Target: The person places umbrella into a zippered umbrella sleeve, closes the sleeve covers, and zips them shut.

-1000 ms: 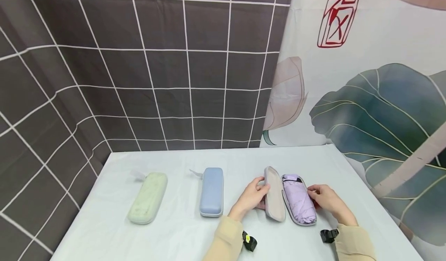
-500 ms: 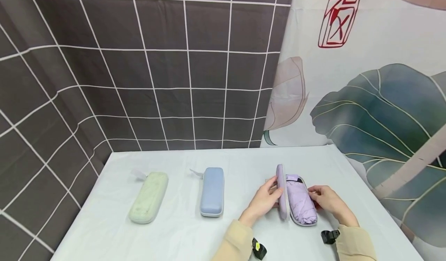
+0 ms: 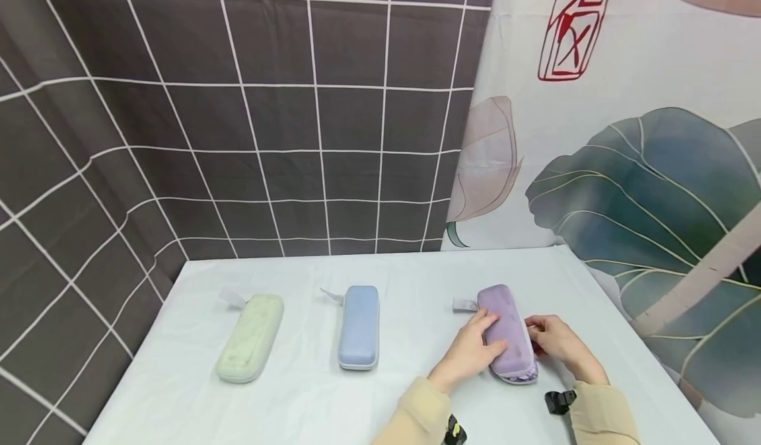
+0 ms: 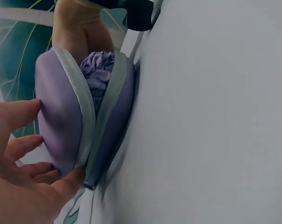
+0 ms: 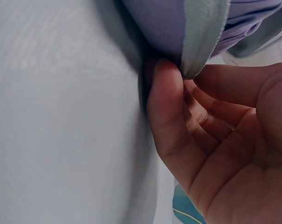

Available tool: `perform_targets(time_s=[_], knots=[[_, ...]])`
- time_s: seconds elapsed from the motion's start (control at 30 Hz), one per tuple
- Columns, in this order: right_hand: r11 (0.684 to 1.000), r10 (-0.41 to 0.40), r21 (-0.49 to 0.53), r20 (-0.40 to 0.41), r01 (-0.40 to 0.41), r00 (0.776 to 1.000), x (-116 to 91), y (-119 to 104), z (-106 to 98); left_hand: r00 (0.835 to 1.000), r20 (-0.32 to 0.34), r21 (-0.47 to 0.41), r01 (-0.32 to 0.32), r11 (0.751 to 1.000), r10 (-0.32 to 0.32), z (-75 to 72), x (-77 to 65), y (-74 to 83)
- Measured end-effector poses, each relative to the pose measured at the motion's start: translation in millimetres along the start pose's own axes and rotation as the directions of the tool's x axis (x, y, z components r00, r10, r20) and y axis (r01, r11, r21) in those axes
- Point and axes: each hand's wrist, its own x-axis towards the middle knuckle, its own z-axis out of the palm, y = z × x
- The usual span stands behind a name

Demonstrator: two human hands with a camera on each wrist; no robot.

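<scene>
A lilac zip case [image 3: 514,333] lies at the table's right side, its lid folded over and a gap left along the near end. Crumpled lilac fabric of a folded umbrella [image 4: 99,70] shows between the two halves in the left wrist view. My left hand [image 3: 466,352] rests its fingertips on the lid, thumb across the top and fingers towards the left edge. At the case's right edge, my right hand [image 3: 561,342] pinches the lower half near the grey zip band [image 5: 203,37]. A pale strap [image 3: 465,305] sticks out on the left.
A blue case [image 3: 359,329] stands closed near the middle of the white table [image 3: 297,405]. Left of it lies a light green case [image 3: 251,339], also closed. A dark checked curtain [image 3: 285,121] and a printed one [image 3: 505,29] hang behind.
My left hand has swung the lid from lying open on the left, through upright, over onto the umbrella. My right hand has stayed at the case's right edge.
</scene>
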Motion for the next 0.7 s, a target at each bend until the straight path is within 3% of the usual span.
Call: perform_targets(time_s=[0.37,0.7], knots=[[1.000,-0.011,-0.001,-0.005,0.011,1.000,-1.3,0.6,2.8,1.000,0.023,0.184,-0.020,0.983,0.016,14.4,-4.8,5.3],[0.998,0.058,0.030,0.016,-0.058,0.998,-2.5,-5.0,-1.2,1.000,0.005,0.272,-0.001,0.962,0.000,20.8,-1.0,11.2]])
